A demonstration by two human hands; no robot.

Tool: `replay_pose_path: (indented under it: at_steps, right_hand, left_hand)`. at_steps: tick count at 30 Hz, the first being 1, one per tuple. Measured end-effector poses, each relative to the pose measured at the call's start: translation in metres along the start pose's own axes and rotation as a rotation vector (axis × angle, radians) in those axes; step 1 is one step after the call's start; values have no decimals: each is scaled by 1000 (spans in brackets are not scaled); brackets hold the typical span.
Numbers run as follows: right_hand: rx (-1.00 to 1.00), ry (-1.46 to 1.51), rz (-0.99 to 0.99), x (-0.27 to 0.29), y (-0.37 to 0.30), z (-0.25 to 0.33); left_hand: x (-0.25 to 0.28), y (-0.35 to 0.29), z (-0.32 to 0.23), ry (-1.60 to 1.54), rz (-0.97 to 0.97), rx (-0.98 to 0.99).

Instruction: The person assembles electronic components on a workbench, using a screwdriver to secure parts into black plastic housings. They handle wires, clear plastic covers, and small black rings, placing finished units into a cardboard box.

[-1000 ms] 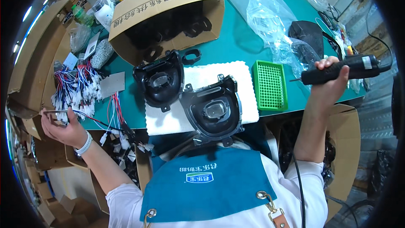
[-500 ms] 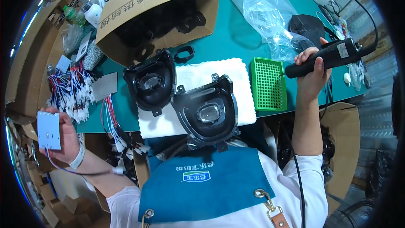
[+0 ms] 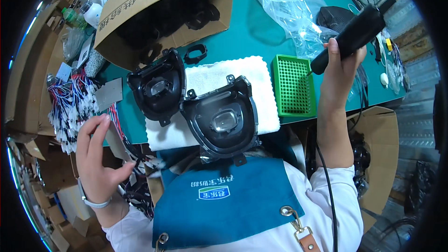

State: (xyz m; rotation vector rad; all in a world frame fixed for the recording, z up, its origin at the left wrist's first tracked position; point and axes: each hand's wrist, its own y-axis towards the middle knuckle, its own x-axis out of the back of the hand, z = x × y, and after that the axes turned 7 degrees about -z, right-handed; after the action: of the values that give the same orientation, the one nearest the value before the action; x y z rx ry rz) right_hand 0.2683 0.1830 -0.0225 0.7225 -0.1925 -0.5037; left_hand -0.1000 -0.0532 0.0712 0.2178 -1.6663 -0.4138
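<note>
A brown cardboard box (image 3: 158, 9) with dark print along its flap is laid on its side at the far left of the green table (image 3: 247, 32), its open mouth turned toward the person and dark parts seen inside. A clear plastic bag (image 3: 289, 4) is crumpled at the far right. A blue apron (image 3: 219, 205) with a small green and white label is worn below.

A black electric screwdriver (image 3: 350, 37) is gripped in the right hand (image 3: 340, 60), fingers wrapped fully round it, its tip held over the green perforated tray (image 3: 291, 86). The left hand (image 3: 95, 154) is raised beside the table's left edge, fingers spread and loosely curved; a thin wire may be pinched at the thumb, though that cannot be told. Bundles of red, white and blue wires (image 3: 74, 107) are heaped just beyond it.

Two black lamp housings (image 3: 221, 116), each rounded with a clear lens at its middle, are set touching on a white towel (image 3: 224, 77).
</note>
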Motion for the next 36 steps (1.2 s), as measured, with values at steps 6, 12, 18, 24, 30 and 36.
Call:
replay_pose_path:
  at_steps: [6, 12, 18, 24, 30, 36]
  right_hand:
    - [-140, 292, -36, 5, 10, 13]
    - [-118, 359, -105, 3, 5, 7]
    - [-192, 535, -145, 16, 6, 58]
    - [-177, 713, 100, 14, -29, 126]
    - [-200, 715, 446, -10, -48, 126]
    - [-229, 694, 528, -24, -49, 122]
  left_hand:
    - [-21, 20, -40, -155, -159, -99]
    - [-72, 50, -97, -344, -81, -104]
    - [-117, 54, -111, -309, -54, -38]
    - [-125, 59, -114, -298, -54, -79]
    - [-129, 56, -113, -348, -97, -57]
    - [-135, 53, -111, -428, -138, -33]
